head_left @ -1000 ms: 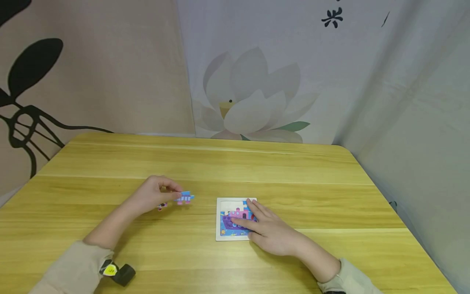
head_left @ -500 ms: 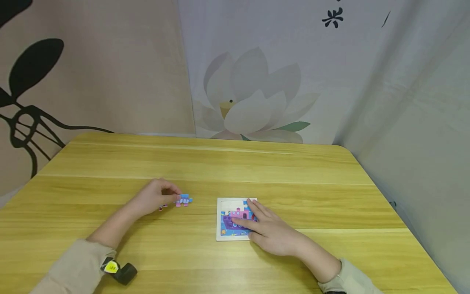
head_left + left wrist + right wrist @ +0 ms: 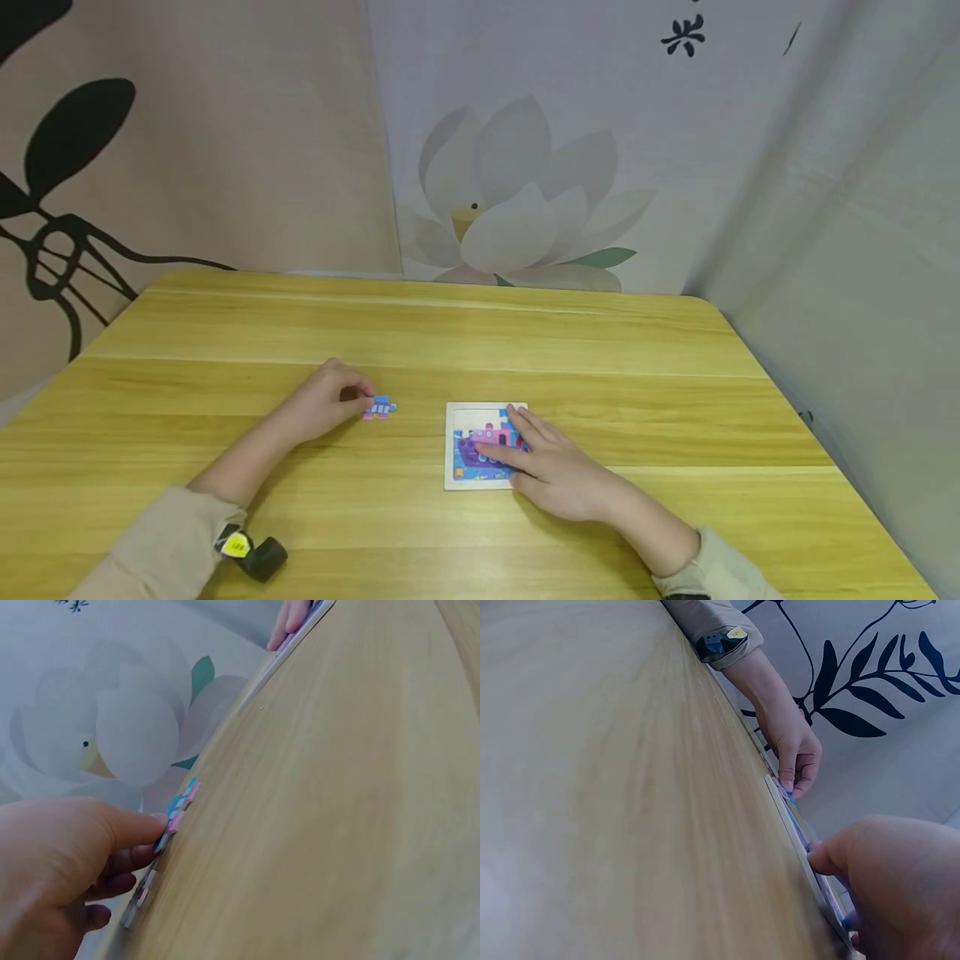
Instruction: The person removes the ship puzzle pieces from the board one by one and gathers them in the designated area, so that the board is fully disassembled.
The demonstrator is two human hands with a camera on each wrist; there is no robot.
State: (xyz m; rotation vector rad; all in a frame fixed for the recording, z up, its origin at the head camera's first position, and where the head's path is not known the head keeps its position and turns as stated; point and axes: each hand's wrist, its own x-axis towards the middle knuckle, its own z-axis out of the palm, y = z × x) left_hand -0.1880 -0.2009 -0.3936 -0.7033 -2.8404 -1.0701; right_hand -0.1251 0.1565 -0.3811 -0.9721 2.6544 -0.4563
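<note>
My left hand point(image 3: 322, 404) pinches a blue and pink jigsaw piece point(image 3: 381, 407) between thumb and fingertips, left of the puzzle board. In the left wrist view this piece point(image 3: 178, 806) is at or just above the tabletop; I cannot tell which. Another jigsaw piece point(image 3: 139, 898) lies under the curled fingers there, hidden in the head view. My right hand point(image 3: 562, 479) rests with spread, straight fingers on the right side of the white-framed puzzle board point(image 3: 448, 450). Its purple and pink ship picture fills the lower part, and a pale bare recess shows at the top left.
The wooden table point(image 3: 600, 358) reaches back to a cloth backdrop point(image 3: 517, 167) printed with a lotus. A black wrist camera point(image 3: 262, 558) hangs off the left sleeve, low over the table.
My left hand has shifted slightly right with the jigsaw piece still pinched. The other piece, seen earlier below that hand, is now covered in the head view. The right hand stays put.
</note>
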